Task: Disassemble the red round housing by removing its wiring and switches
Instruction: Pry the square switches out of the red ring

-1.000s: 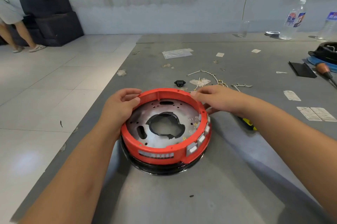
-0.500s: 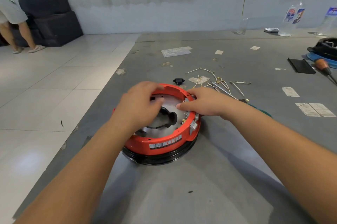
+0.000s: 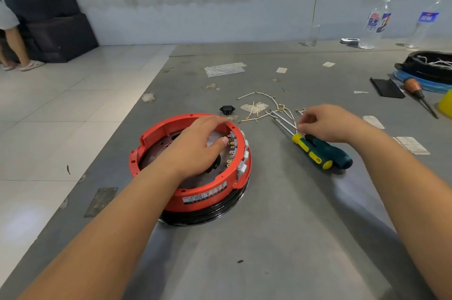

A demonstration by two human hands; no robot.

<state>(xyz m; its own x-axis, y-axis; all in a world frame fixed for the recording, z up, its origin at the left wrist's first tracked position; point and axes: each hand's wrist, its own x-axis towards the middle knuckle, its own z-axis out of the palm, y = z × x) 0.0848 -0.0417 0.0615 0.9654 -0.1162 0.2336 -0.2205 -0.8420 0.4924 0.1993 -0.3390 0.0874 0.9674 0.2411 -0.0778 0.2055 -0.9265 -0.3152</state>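
On the grey mat (image 3: 281,238), red housing (image 3: 156,136) sits centre-left. Left hand (image 3: 195,150) rests inside it, fingers loosely spread, gripping nothing. Right hand (image 3: 325,123) at housing's 3 o'clock, curled onto screwdrivers (image 3: 318,153).

Desk (image 3: 281,238) is bare in front of the red housing (image 3: 195,192) and to its near right; open lane there. Left hand (image 3: 195,150) covers the housing's opening. Right of the housing: two screwdrivers (image 3: 322,153), right hand (image 3: 327,123) over their shafts. Behind them loose wires (image 3: 266,106) and a black socket (image 3: 227,109) clutter the path.
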